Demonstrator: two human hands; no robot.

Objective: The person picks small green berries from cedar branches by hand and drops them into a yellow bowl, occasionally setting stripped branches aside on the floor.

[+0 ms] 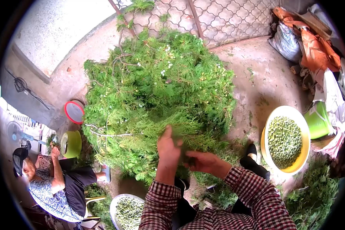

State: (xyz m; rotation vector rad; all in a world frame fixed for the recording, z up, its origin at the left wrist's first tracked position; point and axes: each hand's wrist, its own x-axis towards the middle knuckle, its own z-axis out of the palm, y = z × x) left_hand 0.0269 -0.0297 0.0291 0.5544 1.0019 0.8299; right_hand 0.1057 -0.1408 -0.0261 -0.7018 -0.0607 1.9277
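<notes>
- At the near edge of the heap of arborvitae-like branches, I see the two bare hands close together, just apart from one another.
- The left hand points away toward the far side, its index finger extended against a feathery spray; blur covers the fingertips, so I cannot tell whether it grips the foliage.
- The right hand comes in from the right, fingers curled narrow and pointing left; I cannot tell if anything is pinched there.
- The spray lies just beyond the left fingertips, on the near part of the heap. Its long axis seems to run left to right, the fine tips fanning toward the right and slightly far; its cut end is hidden from me.
- I judge the step in hand to be close finger work on this one spray. The next move, as I read it, calls for a firm hold by the left fingers, with the right free to work along it.
- Well to the right stands a yellow basin of small green cones; near left, a white basin holds more.
- Far left of the hands, a co-worker sits beside a lime-green bucket.
</notes>
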